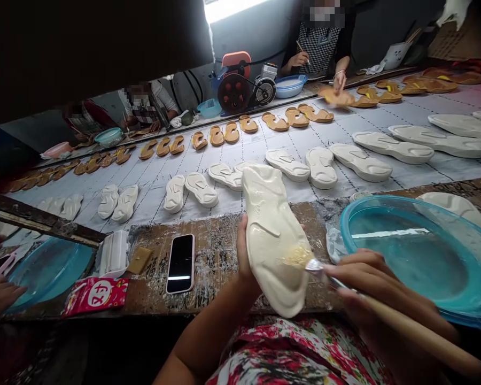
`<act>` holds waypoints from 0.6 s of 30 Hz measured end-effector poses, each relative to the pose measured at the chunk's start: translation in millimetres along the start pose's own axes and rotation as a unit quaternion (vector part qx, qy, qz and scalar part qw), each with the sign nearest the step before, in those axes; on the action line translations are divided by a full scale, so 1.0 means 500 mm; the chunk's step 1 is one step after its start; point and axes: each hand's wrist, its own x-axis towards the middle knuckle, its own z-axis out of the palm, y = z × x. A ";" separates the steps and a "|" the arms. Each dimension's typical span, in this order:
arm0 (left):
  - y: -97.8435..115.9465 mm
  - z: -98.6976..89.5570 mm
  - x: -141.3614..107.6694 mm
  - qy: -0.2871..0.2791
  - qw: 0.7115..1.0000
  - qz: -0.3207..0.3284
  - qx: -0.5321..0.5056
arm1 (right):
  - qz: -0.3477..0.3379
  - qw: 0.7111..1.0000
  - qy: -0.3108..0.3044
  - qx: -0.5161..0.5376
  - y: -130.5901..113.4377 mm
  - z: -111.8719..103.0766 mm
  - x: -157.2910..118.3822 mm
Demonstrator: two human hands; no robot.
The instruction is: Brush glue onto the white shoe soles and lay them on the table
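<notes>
1. A cream-white moulded shoe sole [272, 240] with a ridged, sculpted face is smeared with pale yellow paste near its lower edge. It is held up in front of the person, above the bench edge.
2. The left hand [245, 254] is clamped on the sole's edge from below. The right hand [364, 283] is closed around a wood-handled, metal-collared brush [417, 337], whose bristles touch the paste. The hands are apart, with the sole between them.
3. A scarred wooden bench edge [224, 272] carries a black smartphone [180, 263] and a clear-blue plastic basin [412, 256]. Beyond, a long white-covered table [240, 214] bears rows of white and tan soles, and seated co-workers [320, 48] work across it.
4. The sole's long axis runs away from the person, its far end leaning slightly left.
</notes>
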 end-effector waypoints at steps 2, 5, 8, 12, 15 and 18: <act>0.001 -0.002 -0.003 0.028 0.999 0.032 0.010 | -0.073 0.997 -0.030 -0.024 -0.003 0.015 0.014; 0.010 -0.014 -0.002 0.057 0.995 0.081 0.010 | -0.109 0.991 -0.078 -0.021 -0.010 0.020 0.013; 0.013 -0.023 0.002 0.062 0.994 0.085 0.019 | -0.126 0.986 -0.108 0.036 -0.009 0.009 0.004; 0.001 -0.022 0.008 0.053 0.995 0.076 0.033 | -0.082 0.995 -0.042 0.034 0.002 0.022 0.010; 0.004 -0.036 0.015 0.055 0.992 0.106 0.044 | -0.111 0.989 -0.099 0.029 0.007 0.041 0.020; 0.041 -0.078 0.011 0.118 0.980 0.135 0.090 | -0.120 0.982 -0.119 0.086 0.016 0.030 0.011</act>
